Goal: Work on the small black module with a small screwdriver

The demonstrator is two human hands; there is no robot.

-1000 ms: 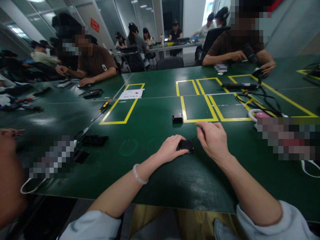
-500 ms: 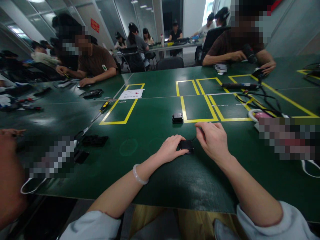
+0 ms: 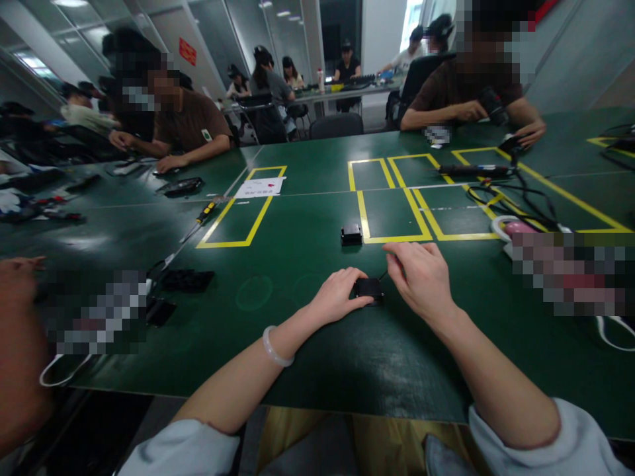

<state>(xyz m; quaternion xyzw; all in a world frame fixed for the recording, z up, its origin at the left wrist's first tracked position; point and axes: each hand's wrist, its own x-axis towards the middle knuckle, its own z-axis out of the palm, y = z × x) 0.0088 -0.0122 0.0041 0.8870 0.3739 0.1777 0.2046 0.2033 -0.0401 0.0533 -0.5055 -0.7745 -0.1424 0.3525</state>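
Note:
My left hand (image 3: pixel 342 292) grips a small black box-shaped part (image 3: pixel 368 289) from its left side, holding it on the green table (image 3: pixel 307 357). My right hand (image 3: pixel 419 274) is closed just to the right of the part, its fingers curled in a pinch. A thin dark rod (image 3: pixel 383 276) runs from these fingers to the part's upper right corner; its kind is not clear, and its other end is hidden in the hand. Beyond my hands, a second black box-shaped part (image 3: pixel 352 234) stands beside a yellow tape outline.
Yellow tape (image 3: pixel 397 238) marks rectangles on the table. A yellow-black screwdriver (image 3: pixel 206 211) and a paper sheet (image 3: pixel 260 188) lie to the left. Black cables (image 3: pixel 536 192) and a pink object (image 3: pixel 520 229) are at right. A person's arm (image 3: pixel 22 344) reaches in at left; two co-workers sit opposite.
Both hands keep their places around the black part. The whole view has shifted very slightly; nothing has visibly been taken hold of or let go.

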